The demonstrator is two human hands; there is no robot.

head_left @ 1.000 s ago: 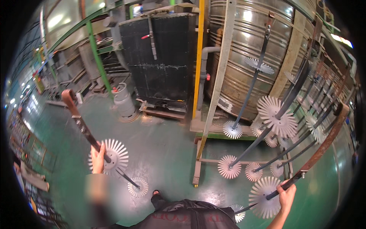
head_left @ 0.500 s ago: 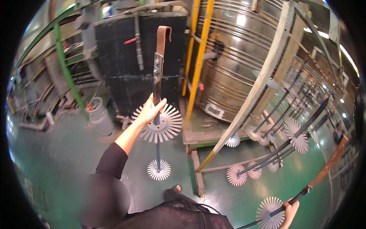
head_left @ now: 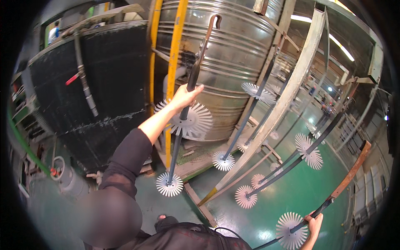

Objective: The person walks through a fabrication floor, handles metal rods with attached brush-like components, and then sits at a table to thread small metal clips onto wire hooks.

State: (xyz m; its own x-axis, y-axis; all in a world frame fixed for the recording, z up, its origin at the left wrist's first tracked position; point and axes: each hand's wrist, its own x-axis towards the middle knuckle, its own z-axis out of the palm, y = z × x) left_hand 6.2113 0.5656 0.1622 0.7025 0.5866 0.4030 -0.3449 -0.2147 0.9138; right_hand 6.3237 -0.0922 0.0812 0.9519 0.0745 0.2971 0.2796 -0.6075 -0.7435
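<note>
My left hand (head_left: 186, 96) is closed around a dark hanging rod (head_left: 194, 77), held out in front of me and leaning slightly right at its top. A copper hook (head_left: 215, 24) is bolted to that upper end. Just below my fingers sits a slotted metal disc (head_left: 198, 121), and a smaller slotted disc (head_left: 169, 184) is on the rod's low end. At the lower right, my right hand (head_left: 315, 225) grips a second dark rod (head_left: 322, 207) with a brownish copper strip (head_left: 349, 171) at its top. Its slotted disc (head_left: 288, 234) is beside that hand; the rod's far end is out of view.
Several similar rods with slotted discs (head_left: 309, 151) hang at the right, behind a slanted whitish beam (head_left: 266, 125). Ahead stands a ribbed steel tank (head_left: 237, 54) by yellow posts (head_left: 174, 54). A black tank (head_left: 112, 104) and a grey cylinder (head_left: 71, 181) are on the left.
My view has turned right. The rod in my left hand has swung from before the black tank to before the steel tank, tilting slightly. Both hands keep their grip.
</note>
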